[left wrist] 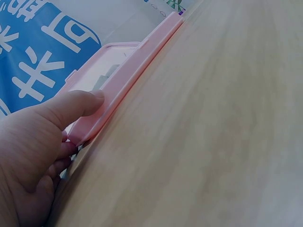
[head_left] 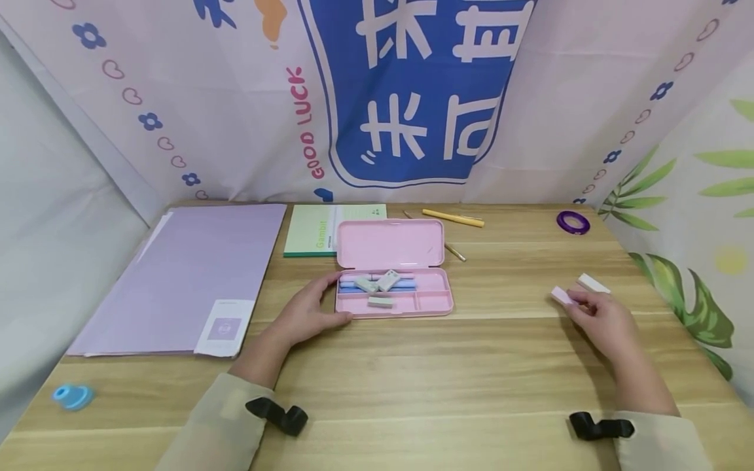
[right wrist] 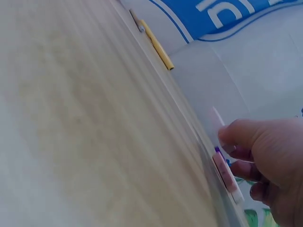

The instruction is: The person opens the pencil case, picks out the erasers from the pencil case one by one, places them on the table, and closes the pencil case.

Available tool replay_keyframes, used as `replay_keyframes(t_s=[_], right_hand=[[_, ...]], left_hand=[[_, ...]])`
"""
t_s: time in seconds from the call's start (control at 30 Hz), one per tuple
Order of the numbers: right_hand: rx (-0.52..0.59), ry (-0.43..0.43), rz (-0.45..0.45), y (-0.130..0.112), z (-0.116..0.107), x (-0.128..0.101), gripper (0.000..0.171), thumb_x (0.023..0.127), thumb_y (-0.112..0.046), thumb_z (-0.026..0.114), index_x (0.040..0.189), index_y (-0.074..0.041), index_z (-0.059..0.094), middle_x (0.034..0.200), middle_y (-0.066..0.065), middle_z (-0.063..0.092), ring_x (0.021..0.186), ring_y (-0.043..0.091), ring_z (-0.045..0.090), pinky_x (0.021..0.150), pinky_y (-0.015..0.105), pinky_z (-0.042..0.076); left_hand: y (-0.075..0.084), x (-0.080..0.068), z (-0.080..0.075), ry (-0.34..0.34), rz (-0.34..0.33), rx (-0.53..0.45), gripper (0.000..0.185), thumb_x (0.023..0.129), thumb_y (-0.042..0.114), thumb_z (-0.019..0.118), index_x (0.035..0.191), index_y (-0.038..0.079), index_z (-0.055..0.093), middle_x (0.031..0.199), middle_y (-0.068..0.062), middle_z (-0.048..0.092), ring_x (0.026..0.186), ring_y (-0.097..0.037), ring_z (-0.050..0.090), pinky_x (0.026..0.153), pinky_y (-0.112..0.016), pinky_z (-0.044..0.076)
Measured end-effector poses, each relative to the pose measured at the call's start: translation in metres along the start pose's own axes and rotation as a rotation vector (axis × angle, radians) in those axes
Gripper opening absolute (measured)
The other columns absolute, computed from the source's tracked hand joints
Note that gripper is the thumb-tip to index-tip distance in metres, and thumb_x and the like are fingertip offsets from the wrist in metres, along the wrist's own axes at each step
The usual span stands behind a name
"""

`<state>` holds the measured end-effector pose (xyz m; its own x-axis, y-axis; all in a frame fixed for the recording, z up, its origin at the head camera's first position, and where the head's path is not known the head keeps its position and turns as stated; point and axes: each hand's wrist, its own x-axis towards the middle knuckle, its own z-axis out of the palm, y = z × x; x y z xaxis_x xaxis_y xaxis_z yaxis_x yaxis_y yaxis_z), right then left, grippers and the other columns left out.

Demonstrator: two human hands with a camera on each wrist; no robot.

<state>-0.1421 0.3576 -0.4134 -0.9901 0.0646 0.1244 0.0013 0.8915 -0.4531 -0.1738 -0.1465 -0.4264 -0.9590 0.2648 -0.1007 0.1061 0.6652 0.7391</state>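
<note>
An open pink pencil case (head_left: 412, 302) lies in the middle of the wooden table, lid tipped back. Inside it are blue and pink pens and small pale erasers (head_left: 387, 280). My left hand (head_left: 331, 298) grips the case's left end, thumb on the front rim and fingers at the back; the left wrist view shows the thumb (left wrist: 80, 105) pressed on the pink rim (left wrist: 132, 71). At the right, my right hand (head_left: 574, 302) pinches a pink eraser (head_left: 560, 295) lying on the table. A white eraser (head_left: 592, 283) sits just behind it. In the right wrist view the fingers (right wrist: 246, 153) curl beside the pink eraser (right wrist: 225, 172).
A purple folder (head_left: 188, 275) covers the left of the table and a green notebook (head_left: 312, 229) lies behind the case. At the back lie a yellow pen (head_left: 452, 218), a thin pencil (head_left: 455, 251) and a purple tape ring (head_left: 573, 222). A blue round object (head_left: 72, 396) sits front left.
</note>
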Motion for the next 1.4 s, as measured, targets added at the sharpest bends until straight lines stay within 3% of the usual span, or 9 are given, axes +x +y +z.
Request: replay_keyframes(t_s=[0.1,0.43,0.67,0.77,0.93,1.03,1.4], right_hand=[[-0.029,-0.038,0.021,0.006,-0.002,-0.001,0.036,0.096,-0.023,0.062,0.118,0.006,0.066,0.109,0.028,0.065,0.084,0.028,0.054,0.067,0.033,0.04],[-0.056,-0.09,0.046,0.012,-0.001,-0.001,0.041,0.098,-0.028,0.059,0.12,0.007,0.064,0.118,0.036,0.06,0.093,0.042,0.057,0.077,0.055,0.045],[-0.027,-0.051,0.06,0.008,-0.001,-0.001,0.049,0.098,-0.037,0.057,0.128,0.003,0.061,0.114,0.031,0.057,0.092,0.038,0.055,0.074,0.048,0.045],[0.016,-0.021,0.06,0.001,0.001,0.0,0.053,0.099,-0.04,0.055,0.129,0.002,0.06,0.12,0.03,0.056,0.098,0.038,0.055,0.078,0.047,0.045],[0.078,0.0,-0.014,-0.023,0.011,0.006,0.045,0.098,-0.033,0.059,0.126,0.003,0.062,0.117,0.026,0.06,0.097,0.032,0.058,0.076,0.035,0.047],[0.103,-0.034,-0.051,-0.042,0.02,0.012,0.043,0.097,-0.033,0.06,0.126,-0.001,0.063,0.11,0.021,0.063,0.094,0.028,0.058,0.071,0.028,0.046],[0.211,-0.129,-0.225,-0.122,0.063,0.039,0.035,0.093,-0.024,0.067,0.122,-0.004,0.067,0.111,0.015,0.067,0.098,0.029,0.062,0.081,0.04,0.051]], left_hand=[[-0.001,0.0,0.0,0.0,-0.004,-0.001,0.094,0.078,0.045,0.08,0.153,0.014,0.032,0.159,-0.014,0.032,0.148,-0.035,0.028,0.12,-0.053,0.026],[-0.001,0.0,0.0,-0.006,-0.013,-0.003,0.094,0.078,0.046,0.08,0.153,0.015,0.032,0.159,-0.014,0.031,0.148,-0.035,0.027,0.12,-0.053,0.026],[-0.001,0.0,-0.001,-0.008,-0.014,0.0,0.094,0.078,0.046,0.08,0.153,0.015,0.032,0.159,-0.014,0.03,0.148,-0.035,0.027,0.12,-0.054,0.026],[-0.001,0.0,0.0,-0.009,-0.017,0.003,0.094,0.078,0.047,0.08,0.153,0.015,0.032,0.159,-0.014,0.03,0.148,-0.035,0.027,0.12,-0.053,0.026],[-0.001,0.0,0.0,-0.006,-0.009,0.0,0.094,0.078,0.046,0.08,0.153,0.014,0.032,0.159,-0.014,0.031,0.148,-0.035,0.027,0.121,-0.053,0.026],[-0.001,0.0,-0.001,-0.003,-0.001,-0.004,0.094,0.078,0.044,0.08,0.153,0.013,0.033,0.159,-0.014,0.032,0.148,-0.035,0.028,0.121,-0.053,0.026],[-0.003,0.0,0.0,0.001,0.022,-0.009,0.09,0.079,0.041,0.08,0.152,0.013,0.035,0.158,-0.014,0.034,0.147,-0.035,0.029,0.12,-0.053,0.027]])
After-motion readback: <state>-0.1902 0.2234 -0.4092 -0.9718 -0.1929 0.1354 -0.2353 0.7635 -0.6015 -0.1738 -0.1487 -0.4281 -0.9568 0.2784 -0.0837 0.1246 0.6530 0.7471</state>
